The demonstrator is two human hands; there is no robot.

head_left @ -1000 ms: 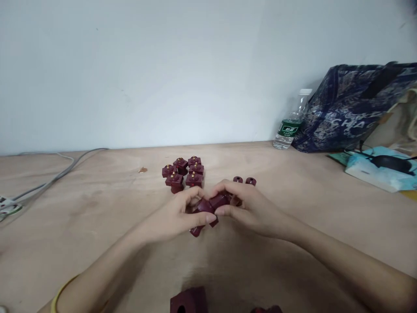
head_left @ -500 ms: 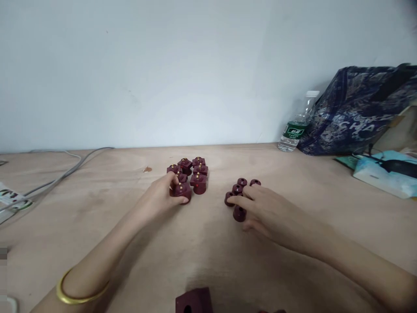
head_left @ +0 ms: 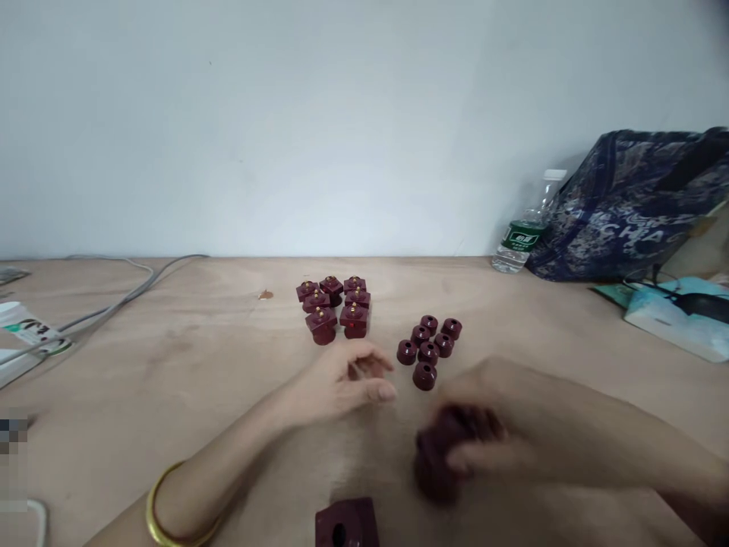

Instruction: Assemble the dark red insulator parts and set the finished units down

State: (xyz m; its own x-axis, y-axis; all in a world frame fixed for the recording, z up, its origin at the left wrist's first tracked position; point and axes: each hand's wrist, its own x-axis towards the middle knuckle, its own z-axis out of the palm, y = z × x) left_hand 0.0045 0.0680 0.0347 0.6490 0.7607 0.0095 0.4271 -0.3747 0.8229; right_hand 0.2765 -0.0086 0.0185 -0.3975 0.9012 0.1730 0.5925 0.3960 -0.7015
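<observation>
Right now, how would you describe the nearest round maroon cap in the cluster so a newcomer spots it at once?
Find the wooden table, then the square-topped maroon pieces. To their right sits a cluster of round caps, each with a dark hole. Pick the front cap: it sits nearer the camera than its neighbours.

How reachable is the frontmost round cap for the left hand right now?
Probably yes: the left hand looks open and empty, and nothing visible stands between it and the round cap. The right hand, blurred, is close by, though.
</observation>
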